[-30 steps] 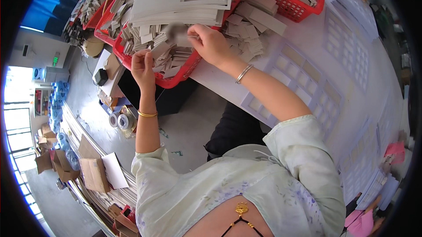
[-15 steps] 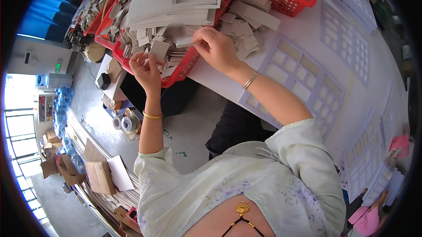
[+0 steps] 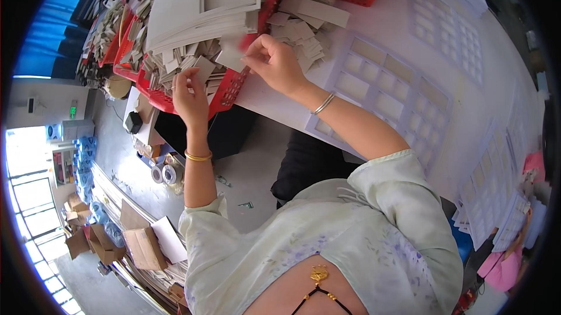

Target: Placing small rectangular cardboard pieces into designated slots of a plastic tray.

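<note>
White-topped counter (image 3: 380, 20), from 12 round to 3 o'clock. On it, at 2, lay a pale lavender lattice panel (image 3: 392, 84) with rectangular openings. At 10, a red plastic basket (image 3: 232, 89) with perforated walls, crammed with loose card offcuts; over those, at 11, a thick stack of large pale grey card sheets (image 3: 175, 20).

Both hands worked at the basket's near end. Step in hand, as I judged it: handling the offcuts singly. The next move seemed to call for a secure pinch and for lifting one piece clear of its neighbours.

Right hand (image 3: 274, 65), at 12: fingers drawn nearly together, apparently pinching the edge of a small pale grey rectangular card (image 3: 229, 58). That card lay at their 9 o'clock, above the basket, partly lost to a blur along its top.

Left hand (image 3: 191, 98), at 10: fingers half curled, tips up. A small grey card offcut (image 3: 204, 67) showed just off them at 2; whether they had hold of it, I could not tell.
</note>
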`<move>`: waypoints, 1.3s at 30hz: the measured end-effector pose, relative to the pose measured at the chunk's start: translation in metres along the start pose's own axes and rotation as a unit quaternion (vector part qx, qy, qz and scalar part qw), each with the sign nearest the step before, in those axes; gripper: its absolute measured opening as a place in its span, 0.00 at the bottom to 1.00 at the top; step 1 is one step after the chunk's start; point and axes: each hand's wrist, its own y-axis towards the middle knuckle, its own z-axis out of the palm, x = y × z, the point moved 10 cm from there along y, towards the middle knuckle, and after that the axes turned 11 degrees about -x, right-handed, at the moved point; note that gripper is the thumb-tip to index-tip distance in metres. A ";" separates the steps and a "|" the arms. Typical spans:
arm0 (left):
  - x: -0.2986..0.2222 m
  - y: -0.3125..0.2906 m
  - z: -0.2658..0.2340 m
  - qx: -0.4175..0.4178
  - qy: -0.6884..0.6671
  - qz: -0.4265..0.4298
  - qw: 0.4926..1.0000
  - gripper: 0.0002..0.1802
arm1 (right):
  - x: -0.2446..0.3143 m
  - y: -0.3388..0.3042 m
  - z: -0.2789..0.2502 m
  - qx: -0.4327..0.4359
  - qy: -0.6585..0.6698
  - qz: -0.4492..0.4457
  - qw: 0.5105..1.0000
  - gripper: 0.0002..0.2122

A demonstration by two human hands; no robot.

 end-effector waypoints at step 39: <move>-0.180 -0.138 0.360 0.431 -0.193 0.103 0.875 0.05 | -0.095 -0.064 -0.330 -0.173 -0.276 0.206 0.923 0.07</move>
